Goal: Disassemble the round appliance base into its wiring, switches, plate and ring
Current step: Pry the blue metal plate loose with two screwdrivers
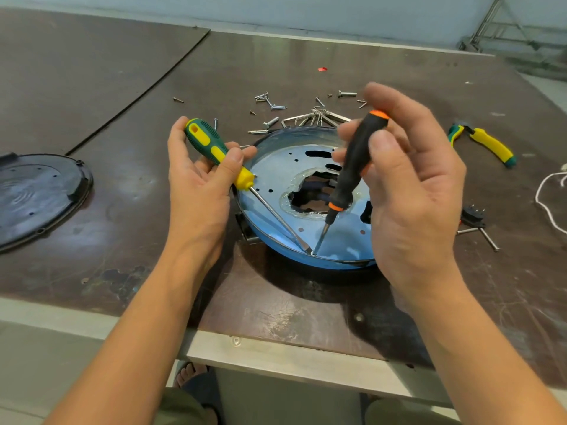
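Dark, scuffed board (276,305) covers the bench, and the round appliance base (346,237) sits on it near the middle, close to the near metal edge (276,354). Its shiny plate (276,167) faces up inside the raised ring (276,139), with a ragged opening at its centre.

The left hand (199,176), palm up, grasps the green-and-yellow screwdriver (214,145) between thumb and fingers. The right hand (408,185) has its fingers curled round the black-and-orange screwdriver (352,161). Both tips meet at one spot on the near side, where plate joins ring.

This looks like prying the plate free of the ring. It should go best with one blade holding the gap while the other levers gently just beside it, working round the joint in small bites. Nothing braces the base, so a hard push towards the body could slide it at the near edge or let a blade skip off the metal.

Open board lies just left of the base and in the near right corner. Further left lies a black cover (40,194). Loose screws (276,105) and hex keys (319,116) crowd the far side. To the right are a small black switch part (472,216), pliers (484,145) and a white cord (549,194).
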`<state>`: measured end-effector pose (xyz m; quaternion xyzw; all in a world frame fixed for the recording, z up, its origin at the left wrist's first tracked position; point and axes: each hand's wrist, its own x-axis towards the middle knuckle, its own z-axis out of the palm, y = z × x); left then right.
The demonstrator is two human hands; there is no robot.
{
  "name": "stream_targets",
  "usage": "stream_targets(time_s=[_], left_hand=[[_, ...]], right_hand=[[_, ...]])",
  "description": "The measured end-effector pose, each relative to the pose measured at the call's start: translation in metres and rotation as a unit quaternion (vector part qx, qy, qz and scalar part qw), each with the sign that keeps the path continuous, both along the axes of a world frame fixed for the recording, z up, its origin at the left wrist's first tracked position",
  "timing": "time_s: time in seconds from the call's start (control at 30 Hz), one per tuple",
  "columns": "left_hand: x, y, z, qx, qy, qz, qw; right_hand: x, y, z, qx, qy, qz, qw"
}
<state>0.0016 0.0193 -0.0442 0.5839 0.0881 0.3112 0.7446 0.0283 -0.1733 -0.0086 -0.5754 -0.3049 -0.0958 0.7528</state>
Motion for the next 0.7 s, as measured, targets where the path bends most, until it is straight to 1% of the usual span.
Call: stream_targets(time_s=[0.1,0.23,0.33,0.4,0.53,0.7], left_hand=[[0.0000,0.0002,-0.0006,-0.001,0.001,-0.001,1.000],[-0.0003,0.0006,-0.0012,0.004,0.002,-0.002,1.000],[-0.0007,0.0007,-0.0011,0.003,0.004,-0.001,1.000],[-0.0008,0.0007,-0.0007,0.001,0.006,0.000,1.000],[-0.0005,-0.0008,0.0005,0.003,0.009,0.003,1.000],[-0.0013,-0.0012,0.0016,0.005,0.013,0.005,1.000]], right_hand=[[-0.0016,0.0000,0.0030,0.018,0.015,0.016,1.000],[-0.0010,0.0027,0.0029,-0.021,-0.032,-0.024,0.999],[-0.0010,-0.0004,0.0012,0.005,0.005,0.001,1.000],[-0.0024,-0.0005,0.0031,0.019,0.010,0.016,1.000],[-0.0025,0.0020,0.0032,-0.043,-0.046,-0.032,0.998],[-0.0027,0.0005,0.0032,0.012,0.028,0.016,0.999]])
